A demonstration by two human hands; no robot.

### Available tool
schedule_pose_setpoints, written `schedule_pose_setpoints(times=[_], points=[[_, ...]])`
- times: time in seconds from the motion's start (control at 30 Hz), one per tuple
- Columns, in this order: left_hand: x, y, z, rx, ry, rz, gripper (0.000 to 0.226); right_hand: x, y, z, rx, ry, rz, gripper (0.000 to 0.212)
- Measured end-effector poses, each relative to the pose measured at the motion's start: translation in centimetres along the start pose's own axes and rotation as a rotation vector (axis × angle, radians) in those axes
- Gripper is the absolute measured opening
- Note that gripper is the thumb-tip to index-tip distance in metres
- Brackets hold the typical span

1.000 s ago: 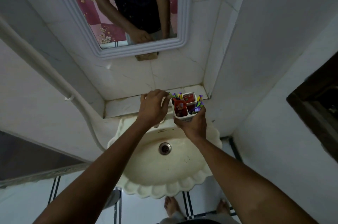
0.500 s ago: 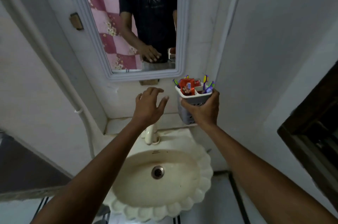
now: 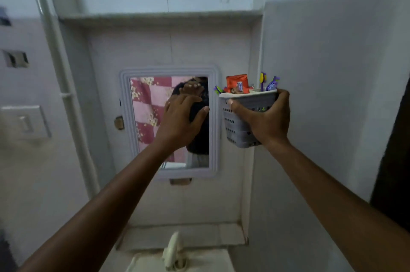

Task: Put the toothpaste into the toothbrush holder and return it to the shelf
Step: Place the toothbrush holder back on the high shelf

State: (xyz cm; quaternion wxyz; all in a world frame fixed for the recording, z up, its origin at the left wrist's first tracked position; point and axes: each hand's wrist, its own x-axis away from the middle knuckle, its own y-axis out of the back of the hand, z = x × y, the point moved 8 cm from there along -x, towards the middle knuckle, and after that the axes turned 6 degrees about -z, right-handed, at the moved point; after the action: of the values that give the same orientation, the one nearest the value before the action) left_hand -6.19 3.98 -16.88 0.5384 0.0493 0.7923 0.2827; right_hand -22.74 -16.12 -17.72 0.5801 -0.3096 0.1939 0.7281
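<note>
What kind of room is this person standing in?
Most likely a small bathroom: a framed mirror hangs on the tiled wall above a tap, and the right hand holds a toothbrush holder with toothpaste inside.

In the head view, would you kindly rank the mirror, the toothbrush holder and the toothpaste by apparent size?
1. mirror, largest.
2. toothbrush holder, held in the right hand.
3. toothpaste, only its top showing above the rim.
The holder is nearer the camera, so true sizes remain uncertain.

Left hand (image 3: 182,116) raised empty; right hand (image 3: 265,119) clenched.
</note>
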Motion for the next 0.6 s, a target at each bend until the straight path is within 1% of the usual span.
schedule_pose_setpoints(times=[0.13,0.27,0.33,0.47,0.6], points=[[-4.5,4.0,-3.3,0.063,-0.045,-0.091,0.052,-4.8,1.2,6.1,-0.029,0.071,-0.044,0.107],[-9.2,7.5,-6.1,0.050,-0.097,-0.197,0.044,-8.9,2.0,11.2,-0.078,0.114,-0.104,0.105],[-11.3,8.8,-7.0,0.037,-0.120,-0.238,0.044,-10.5,2.0,13.4,-0.094,0.138,-0.111,0.104],[-15.9,10.5,-7.8,0.009,-0.166,-0.310,0.044,-13.3,1.8,16.9,-0.119,0.170,-0.129,0.103],[-20.4,10.9,-6.9,-0.046,-0.166,-0.351,0.039,-15.7,1.2,19.7,-0.106,0.216,-0.158,0.101]])
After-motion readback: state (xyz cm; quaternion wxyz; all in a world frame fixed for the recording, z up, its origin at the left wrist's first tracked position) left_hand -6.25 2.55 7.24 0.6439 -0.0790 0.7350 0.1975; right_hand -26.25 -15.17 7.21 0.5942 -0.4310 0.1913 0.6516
